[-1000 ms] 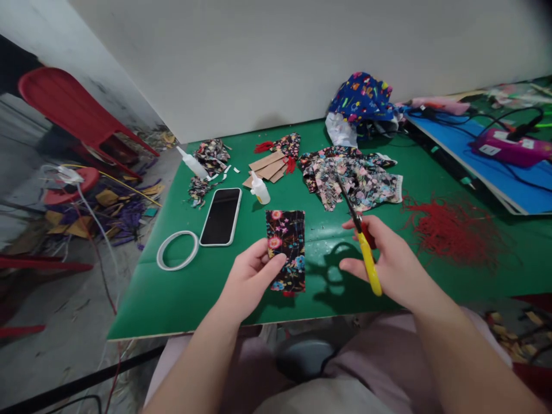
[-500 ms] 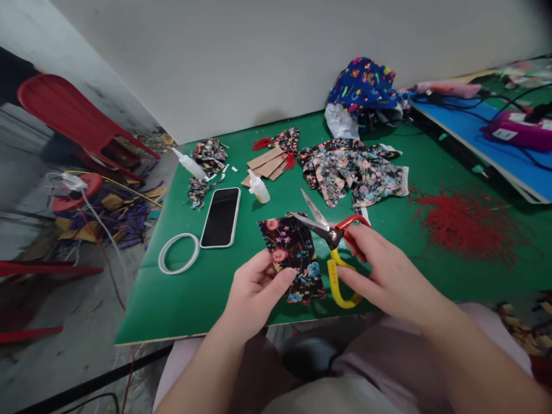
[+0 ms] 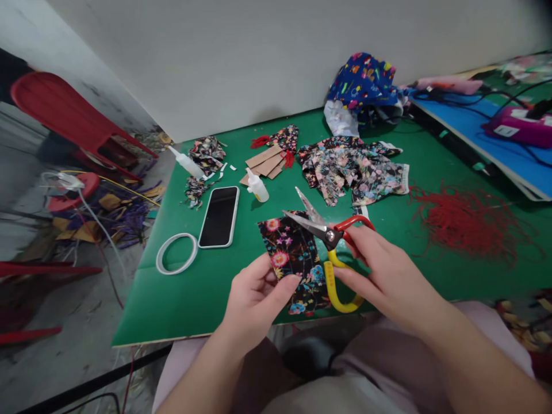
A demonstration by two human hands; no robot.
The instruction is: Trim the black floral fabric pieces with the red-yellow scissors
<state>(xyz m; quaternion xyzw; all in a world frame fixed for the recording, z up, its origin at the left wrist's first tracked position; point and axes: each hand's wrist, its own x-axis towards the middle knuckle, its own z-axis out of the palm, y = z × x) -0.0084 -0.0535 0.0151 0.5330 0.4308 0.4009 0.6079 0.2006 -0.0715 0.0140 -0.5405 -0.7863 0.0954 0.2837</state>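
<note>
Between the thumb and fingers of my left hand point(image 3: 259, 296) is a black floral piece of fabric point(image 3: 297, 259), held up near the front edge of the green table. My right hand point(image 3: 379, 264) grips a pair of scissors point(image 3: 331, 237) with one red and one yellow handle. Its blades are parted and point up and left, the lower one lying across the top edge of the fabric. Whether that blade passes in front of or into the fabric, I cannot tell for sure. My left fingertips are hidden behind the cloth.
On the green table point(image 3: 146, 310) lie a phone point(image 3: 219, 217), a white tape roll point(image 3: 160, 253), two glue bottles point(image 3: 257, 187) point(image 3: 187, 162), brown card pieces point(image 3: 267, 162), floral cloth point(image 3: 340, 167) and red strings point(image 3: 466, 224). A blue board point(image 3: 509, 149) with cables is at right; a red chair point(image 3: 56, 109) stands left.
The scissors have shifted slightly left, their lower blade now further over the fabric's top edge. The fabric's lower end hangs a little lower and further right. Both hands keep their hold.
</note>
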